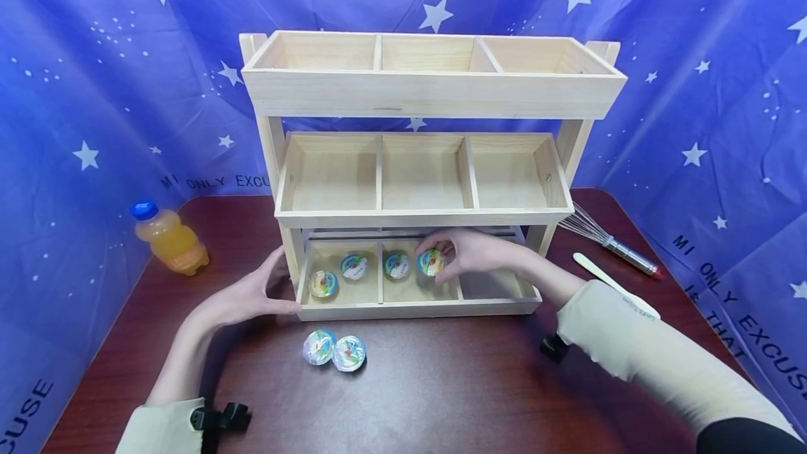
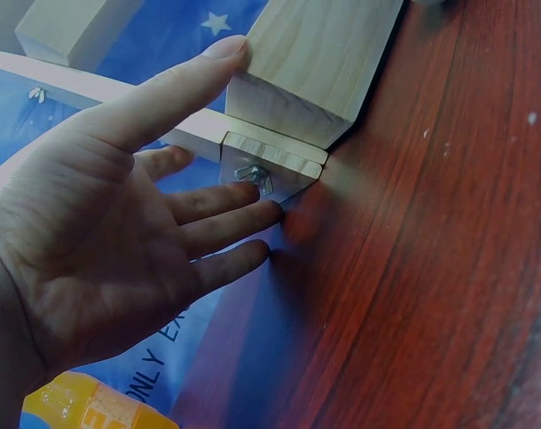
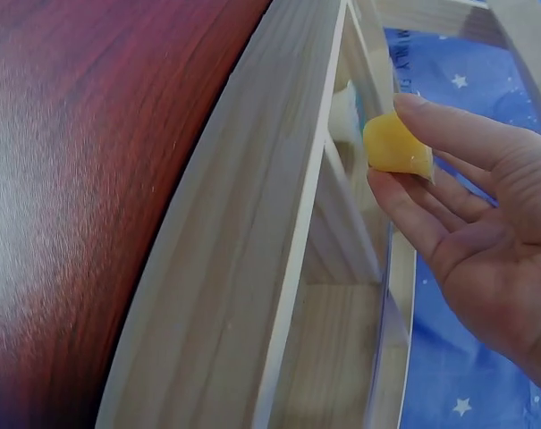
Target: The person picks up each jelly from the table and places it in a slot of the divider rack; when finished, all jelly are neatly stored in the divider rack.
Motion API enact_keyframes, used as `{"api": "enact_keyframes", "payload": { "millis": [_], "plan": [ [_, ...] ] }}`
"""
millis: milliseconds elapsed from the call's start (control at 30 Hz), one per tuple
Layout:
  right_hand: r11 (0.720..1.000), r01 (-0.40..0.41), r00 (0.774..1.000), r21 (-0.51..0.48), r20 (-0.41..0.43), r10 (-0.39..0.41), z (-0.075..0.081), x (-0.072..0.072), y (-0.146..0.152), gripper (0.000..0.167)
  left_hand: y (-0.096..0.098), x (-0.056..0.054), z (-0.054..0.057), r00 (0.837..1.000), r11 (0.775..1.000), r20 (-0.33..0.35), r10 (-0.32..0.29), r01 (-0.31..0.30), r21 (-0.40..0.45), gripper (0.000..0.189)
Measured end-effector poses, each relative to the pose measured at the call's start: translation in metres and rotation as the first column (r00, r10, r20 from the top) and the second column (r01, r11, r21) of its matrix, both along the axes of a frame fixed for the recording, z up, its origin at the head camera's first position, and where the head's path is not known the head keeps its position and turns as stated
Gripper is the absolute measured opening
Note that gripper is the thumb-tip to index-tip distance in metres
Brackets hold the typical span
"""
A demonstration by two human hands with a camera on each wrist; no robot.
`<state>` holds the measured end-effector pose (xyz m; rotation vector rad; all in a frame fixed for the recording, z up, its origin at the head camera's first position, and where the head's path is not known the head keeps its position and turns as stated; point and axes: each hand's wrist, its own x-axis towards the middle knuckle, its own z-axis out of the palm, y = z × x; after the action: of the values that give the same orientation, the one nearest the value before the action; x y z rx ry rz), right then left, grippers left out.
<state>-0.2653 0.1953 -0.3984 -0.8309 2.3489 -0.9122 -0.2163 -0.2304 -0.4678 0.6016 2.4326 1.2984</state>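
My right hand (image 1: pixel 473 252) pinches a jelly cup (image 1: pixel 431 263) between thumb and fingers, over the middle compartment of the wooden rack's bottom tier (image 1: pixel 419 312). The right wrist view shows that cup's yellow body (image 3: pixel 395 145). Another cup (image 1: pixel 396 266) sits at the left of the same compartment. Two more, a yellowish cup (image 1: pixel 323 284) and a pale cup (image 1: pixel 354 267), are in the bottom left compartment. Around the rack's lower left corner, my left hand (image 1: pixel 249 293) is spread, its thumb against the front edge. In the left wrist view, the left fingers (image 2: pixel 234 219) reach beside a wing nut (image 2: pixel 254 177).
Two jelly cups (image 1: pixel 334 350) lie on the dark red table (image 1: pixel 454 384) before the rack. An orange drink bottle (image 1: pixel 170 238) stands at the left. To the right are a whisk (image 1: pixel 621 247) and a pale flat utensil (image 1: pixel 605 277). Starry blue cloth (image 1: pixel 687 90) surrounds the table.
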Motion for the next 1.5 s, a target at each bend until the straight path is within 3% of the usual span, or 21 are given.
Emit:
{"api": "enact_keyframes", "payload": {
  "millis": [367, 800, 1100, 1500],
  "plan": [
    [0.999, 0.047, 0.998, -0.003, 0.036, -0.046, -0.01, -0.014, 0.003, 0.058, 0.0, -0.001, 0.0, 1.0, 1.0, 0.002, -0.001, 0.001, 0.0, 0.116],
    [0.996, -0.018, 0.999, 0.087, 0.028, 0.015, -0.013, -0.019, -0.009, 0.051, 0.0, 0.0, -0.001, 1.0, 1.0, 0.009, 0.01, -0.01, -0.018, 0.118],
    [0.982, -0.103, 0.991, 0.159, -0.068, 0.115, -0.015, -0.02, -0.017, 0.045, -0.001, -0.001, -0.001, 1.0, 1.0, 0.007, 0.009, -0.009, -0.02, 0.118],
    [0.956, -0.106, 0.968, 0.275, -0.193, 0.162, -0.016, -0.018, -0.024, 0.049, 0.0, 0.0, 0.0, 1.0, 1.0, 0.009, 0.009, -0.009, -0.015, 0.118]
  ]
}}
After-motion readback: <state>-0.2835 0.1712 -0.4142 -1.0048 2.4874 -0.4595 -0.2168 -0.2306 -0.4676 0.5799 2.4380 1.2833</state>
